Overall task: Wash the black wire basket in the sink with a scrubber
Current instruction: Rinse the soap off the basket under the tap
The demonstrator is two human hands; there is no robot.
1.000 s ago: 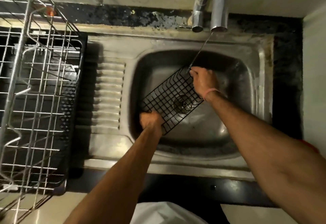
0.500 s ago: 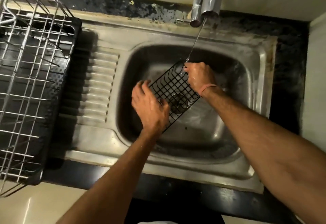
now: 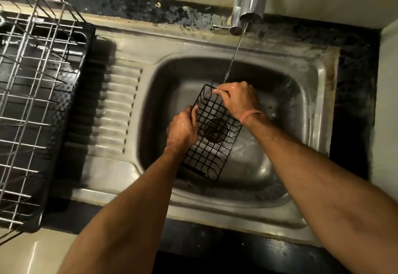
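**Handling the Wire Basket Under Running Water**

Holding position: the black wire basket (image 3: 212, 132) sits inside the sink (image 3: 318, 92), tilted, with its far end at 12 o'clock under the water stream (image 3: 233, 58) from the tap (image 3: 249, 0) and its near end at 6 o'clock low in the basin, above the drain (image 3: 215, 130).

Hand state: the right hand (image 3: 239, 99) pinches the far rim wire, fingers curled round it. The left hand (image 3: 183, 130) grips the left edge at about 9 o'clock, fingers wrapped over the rim. No scrubber is visible in either hand; whether one is hidden in the left palm cannot be told.

Handling properties (judged): the basket is a thin coated-wire grid, so it is likely light and fairly stiff, with slight flex along the long side. Wet coating and wet skin make it slippery. It is not fragile.

Grip points (advised): take hold on the thicker perimeter wire, not the inner grid. Keep one hand on the rim while the other scrubs.

Adjacent item: a dish rack (image 3: 36, 92) stands at 9 o'clock, well apart from the basin.
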